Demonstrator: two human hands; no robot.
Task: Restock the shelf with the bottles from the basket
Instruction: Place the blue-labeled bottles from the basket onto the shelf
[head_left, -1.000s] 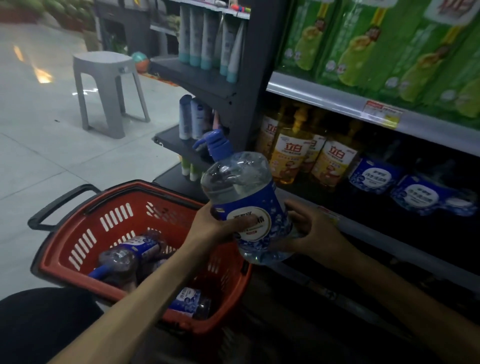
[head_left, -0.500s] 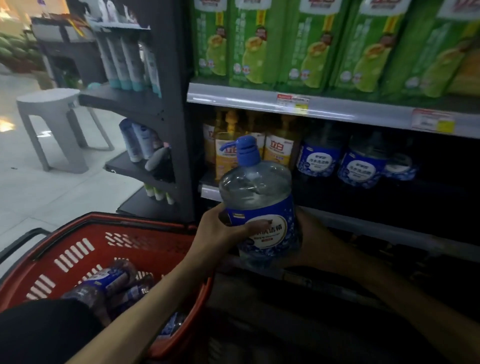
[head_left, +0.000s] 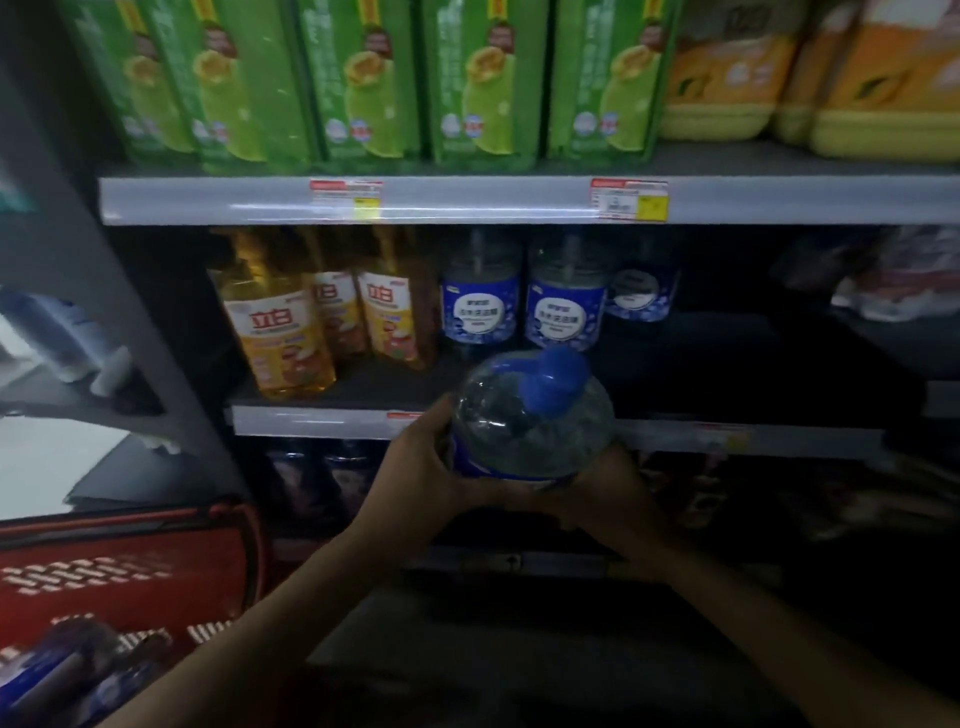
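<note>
Held bottle: the held bottle (head_left: 530, 421) is round and clear, with a blue pump cap and a blue label band. It is upright, just in front of the shelf's front edge, with the left hand (head_left: 431, 457) and the right hand (head_left: 608, 483) gripping its lower sides.
Shelf: the shelf (head_left: 311, 420) is a dark board with a grey front strip, and its right part is in shadow.
Shelved bottles: the shelved bottles (head_left: 480, 306) are three of the same blue-labelled kind, upright in a row at the back, directly behind the held bottle.
Basket: the basket (head_left: 130, 561) is red plastic with slotted walls, at the lower left, well apart from the shelf.
Basket bottles: the basket bottles (head_left: 67, 670) have blue labels and lie on their sides, blurred.
</note>
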